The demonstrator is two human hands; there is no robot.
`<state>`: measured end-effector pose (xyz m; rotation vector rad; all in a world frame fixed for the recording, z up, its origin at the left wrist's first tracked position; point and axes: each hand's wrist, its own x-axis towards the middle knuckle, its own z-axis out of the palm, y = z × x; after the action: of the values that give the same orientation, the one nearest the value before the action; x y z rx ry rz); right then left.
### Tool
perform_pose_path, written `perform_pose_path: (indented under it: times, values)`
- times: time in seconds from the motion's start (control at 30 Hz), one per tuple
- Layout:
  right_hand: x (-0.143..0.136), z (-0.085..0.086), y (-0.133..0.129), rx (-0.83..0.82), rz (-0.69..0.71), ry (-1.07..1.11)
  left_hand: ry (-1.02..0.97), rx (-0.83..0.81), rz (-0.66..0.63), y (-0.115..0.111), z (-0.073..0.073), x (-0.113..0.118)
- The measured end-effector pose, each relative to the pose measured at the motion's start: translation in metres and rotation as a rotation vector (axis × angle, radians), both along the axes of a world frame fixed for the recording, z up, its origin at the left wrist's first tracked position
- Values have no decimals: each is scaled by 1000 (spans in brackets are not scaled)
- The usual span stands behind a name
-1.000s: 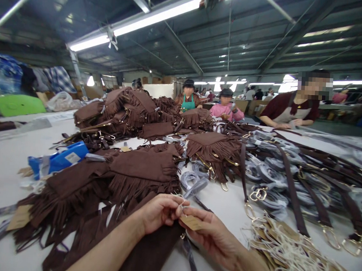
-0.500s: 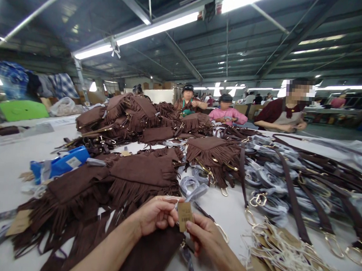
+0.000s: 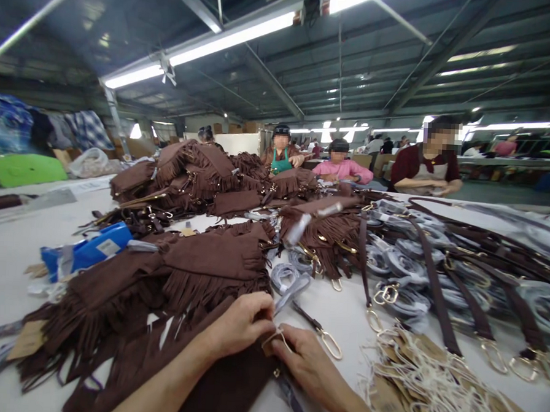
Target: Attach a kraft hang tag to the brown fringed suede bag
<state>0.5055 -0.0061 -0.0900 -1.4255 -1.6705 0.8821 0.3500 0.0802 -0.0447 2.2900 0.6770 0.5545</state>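
My left hand (image 3: 244,321) is closed in a pinch at the white string (image 3: 277,336) of a brown paper hang tag (image 3: 268,346); its fingertips are partly hidden. Closed on the tag from the other side is my right hand (image 3: 301,355), close against the left. Most of the tag is covered by my fingers. Below the hands lies a dark brown bag (image 3: 229,382), with a small metal fitting and a plastic-wrapped strip by its right edge. A short strap with a gold clasp (image 3: 330,343) rests on the table just beyond my right hand.
Brown fringed bags (image 3: 217,252) lie to the left, with a larger pile (image 3: 194,171) behind. A blue package (image 3: 88,251) sits at left. Coiled wrapped straps (image 3: 405,262) fill the right, above a heap of strung tags (image 3: 436,386). Several people work across the table.
The tag, upright and facing me before, is now tipped down and mostly covered by my fingers. My hands have drawn closer together, and the string loop shows above the right fingers.
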Motion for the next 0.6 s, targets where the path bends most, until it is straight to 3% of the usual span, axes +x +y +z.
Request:
perform_pose_path:
  times: [0.07, 0.17, 0.3, 0.37, 0.4, 0.47, 0.6]
  values:
    - [0, -5, 0, -23, -34, 44, 51, -24, 17, 0, 3, -4]
    - [2, -11, -2, -120, -59, 98, 15, -96, 143, 4, 19, -22]
    - [2, -12, -5, -166, -13, 69, -24, -365, 266, 2, 49, -70]
    - [0, -11, -7, -137, 0, 14, 62, -368, 284, -12, 54, -97]
    - [-1, -11, -8, -121, 1, -20, 115, -319, 294, -23, 51, -110]
    - [-2, -13, -8, -94, 5, -82, 242, -140, 307, -48, 30, -132]
    - [-1, -26, -1, 8, 162, -178, 538, 236, 299, -82, -45, -160]
